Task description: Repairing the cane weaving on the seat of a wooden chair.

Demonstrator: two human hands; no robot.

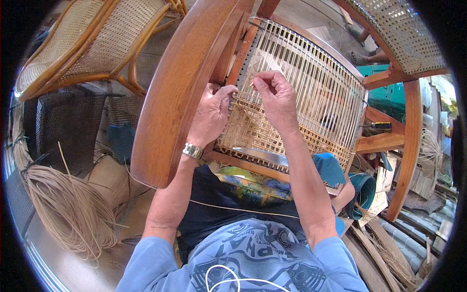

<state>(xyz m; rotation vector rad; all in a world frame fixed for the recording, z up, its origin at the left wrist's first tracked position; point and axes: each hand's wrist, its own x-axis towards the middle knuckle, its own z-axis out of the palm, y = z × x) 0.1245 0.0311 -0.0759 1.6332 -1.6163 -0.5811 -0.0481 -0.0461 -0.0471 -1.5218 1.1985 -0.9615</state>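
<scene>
A wooden chair frame lies tipped toward me, its seat partly woven with pale cane strands. My left hand rests on the seat's left edge, fingers curled against the woven cane beside the wooden rail. My right hand hovers just right of it, thumb and forefinger pinched on a thin cane strand above the weave. A long loose cane strand runs across my lap. A metal strip lies along the near edge of the seat.
A bundle of loose cane lies at lower left. A finished cane-backed chair stands at upper left, another at upper right. A screwdriver-like tool rests on a rail to the right. Scrap wood and cane lie at lower right.
</scene>
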